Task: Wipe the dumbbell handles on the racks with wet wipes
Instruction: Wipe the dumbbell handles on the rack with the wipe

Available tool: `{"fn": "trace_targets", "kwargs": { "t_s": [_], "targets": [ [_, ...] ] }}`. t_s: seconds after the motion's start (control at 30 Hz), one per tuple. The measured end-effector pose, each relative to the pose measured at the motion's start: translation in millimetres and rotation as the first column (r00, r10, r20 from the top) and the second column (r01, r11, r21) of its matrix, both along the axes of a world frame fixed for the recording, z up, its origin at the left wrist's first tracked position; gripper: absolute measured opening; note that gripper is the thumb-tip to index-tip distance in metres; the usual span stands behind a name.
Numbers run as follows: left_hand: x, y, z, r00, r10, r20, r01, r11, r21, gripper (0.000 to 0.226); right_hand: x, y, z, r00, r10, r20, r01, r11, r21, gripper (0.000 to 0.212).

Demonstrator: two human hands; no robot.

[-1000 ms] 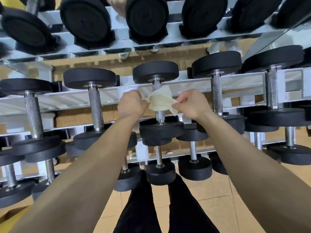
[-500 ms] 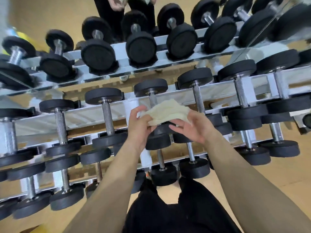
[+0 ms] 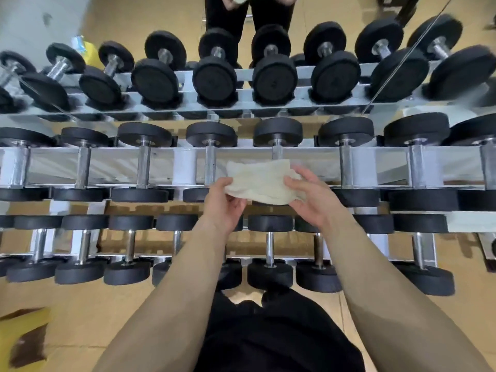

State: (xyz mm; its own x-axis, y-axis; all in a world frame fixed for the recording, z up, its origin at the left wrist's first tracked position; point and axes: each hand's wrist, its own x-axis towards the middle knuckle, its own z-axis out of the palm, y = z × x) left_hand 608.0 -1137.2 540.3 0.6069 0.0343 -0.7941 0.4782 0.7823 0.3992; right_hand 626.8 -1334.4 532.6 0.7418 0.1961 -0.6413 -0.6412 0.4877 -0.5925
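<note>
A pale, crumpled wet wipe [image 3: 259, 182] is spread between both hands in front of the middle tier of the rack. My left hand [image 3: 224, 204] pinches its left edge and my right hand [image 3: 312, 198] holds its right side from underneath. The wipe hangs clear of the handles and covers most of the chrome handle [image 3: 277, 153] of the dumbbell behind it. To its left stands another chrome handle [image 3: 210, 165]. Black round-headed dumbbells fill three tiers of the silver rack [image 3: 107, 165].
A mirror behind the rack shows a reflection of legs and hands [image 3: 249, 12]. More dumbbells line the top tier [image 3: 214, 79] and the bottom tier [image 3: 269, 251]. Tan floor lies below, with a yellow and brown object [image 3: 24, 336] at the bottom left.
The wipe came off the dumbbell handle that both hands gripped it around and is now opened out between them. The view pulled back and tilted up, showing the top tier and mirror.
</note>
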Motion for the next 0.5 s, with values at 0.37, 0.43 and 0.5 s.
{"fn": "trace_targets", "kwargs": {
  "t_s": [0.37, 0.43, 0.5],
  "targets": [
    [5, -7, -3, 0.991, -0.128, 0.034, 0.125, 0.989, 0.083, 0.027, 24, -27, 18, 0.987, 0.161, 0.009, -0.154, 0.961, -0.231, 0.041],
    [15, -10, -11, 0.983, -0.182, 0.001, 0.176, 0.956, 0.233, 0.018, 34, -26, 9, 0.991, 0.129, 0.038, -0.113, 0.952, -0.284, 0.046],
    [28, -18, -24, 0.965, -0.249, -0.084, 0.257, 0.825, 0.503, 0.009, 44, -26, 0, 0.994, 0.081, 0.07, -0.055, 0.947, -0.317, 0.051]
  ]
}}
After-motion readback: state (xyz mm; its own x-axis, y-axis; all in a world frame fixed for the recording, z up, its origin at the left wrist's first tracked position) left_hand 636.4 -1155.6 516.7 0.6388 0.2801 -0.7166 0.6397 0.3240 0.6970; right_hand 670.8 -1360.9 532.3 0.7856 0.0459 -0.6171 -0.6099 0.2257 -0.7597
